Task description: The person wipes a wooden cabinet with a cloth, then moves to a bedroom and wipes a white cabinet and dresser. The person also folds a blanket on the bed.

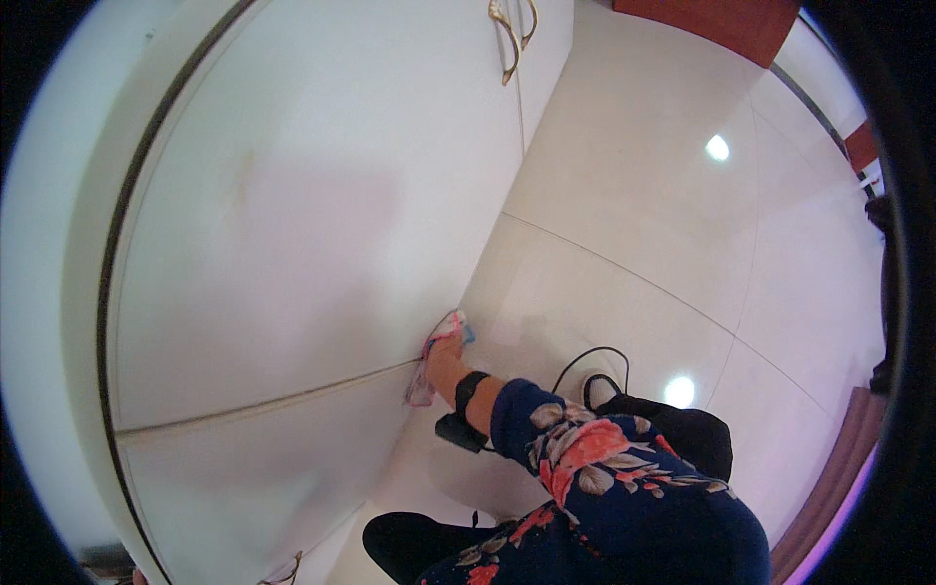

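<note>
My right hand reaches down to the lower edge of a white cabinet door, close to the floor. It grips a crumpled pink and white cloth with a bit of blue, pressed at the door's edge. The cloth covers most of the fingers. A black strap circles the wrist, with a small black box beside it. The sleeve is dark blue with flowers. At the lower left rim a sliver of skin shows, perhaps my left hand; its fingers are cut off.
Glossy cream floor tiles spread right of the cabinet. Brass-coloured handles stick out at the top. A black cable loops near a dark shoe with a white part. Reddish-brown furniture stands at the far right.
</note>
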`<state>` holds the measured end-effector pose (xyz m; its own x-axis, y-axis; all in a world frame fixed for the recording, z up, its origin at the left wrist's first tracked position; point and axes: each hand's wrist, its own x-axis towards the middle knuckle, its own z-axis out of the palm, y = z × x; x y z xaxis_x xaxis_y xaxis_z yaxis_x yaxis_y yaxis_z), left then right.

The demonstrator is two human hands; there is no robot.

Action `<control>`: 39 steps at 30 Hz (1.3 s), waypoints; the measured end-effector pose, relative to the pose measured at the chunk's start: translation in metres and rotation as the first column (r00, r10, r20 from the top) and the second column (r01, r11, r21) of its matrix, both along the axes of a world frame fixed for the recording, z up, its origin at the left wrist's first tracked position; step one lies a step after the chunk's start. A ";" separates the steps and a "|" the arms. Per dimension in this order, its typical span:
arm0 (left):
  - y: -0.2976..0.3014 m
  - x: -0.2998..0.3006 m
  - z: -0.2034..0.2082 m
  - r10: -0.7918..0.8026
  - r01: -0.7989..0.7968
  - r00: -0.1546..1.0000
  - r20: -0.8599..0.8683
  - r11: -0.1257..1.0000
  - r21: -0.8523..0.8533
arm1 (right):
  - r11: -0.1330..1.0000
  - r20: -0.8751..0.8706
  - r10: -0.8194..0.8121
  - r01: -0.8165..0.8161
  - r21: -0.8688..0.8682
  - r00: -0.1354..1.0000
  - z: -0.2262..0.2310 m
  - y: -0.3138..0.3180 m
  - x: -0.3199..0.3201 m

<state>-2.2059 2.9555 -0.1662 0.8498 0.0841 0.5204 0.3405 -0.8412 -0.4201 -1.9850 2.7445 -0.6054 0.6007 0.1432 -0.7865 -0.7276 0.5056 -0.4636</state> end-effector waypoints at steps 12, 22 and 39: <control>0.025 -0.018 -0.040 -0.111 0.108 0.991 0.074 0.993 0.040 | 0.888 0.568 -0.199 0.392 -0.240 0.799 0.059 0.023 0.046; -0.001 0.014 -0.039 -0.151 0.154 0.983 0.103 0.988 -0.029 | 0.811 0.907 0.382 0.535 -0.237 -0.177 0.212 0.037 0.009; -0.003 0.012 -0.024 -0.037 0.038 0.999 0.010 0.997 -0.061 | 0.516 0.901 0.026 0.766 -0.383 0.433 0.042 -0.054 0.161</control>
<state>-2.1943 2.9527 -0.1907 0.8483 0.0840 0.5228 0.3118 -0.8772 -0.3650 -1.8237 2.6904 -0.5638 0.7436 -0.5836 0.3262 0.2924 -0.1548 -0.9437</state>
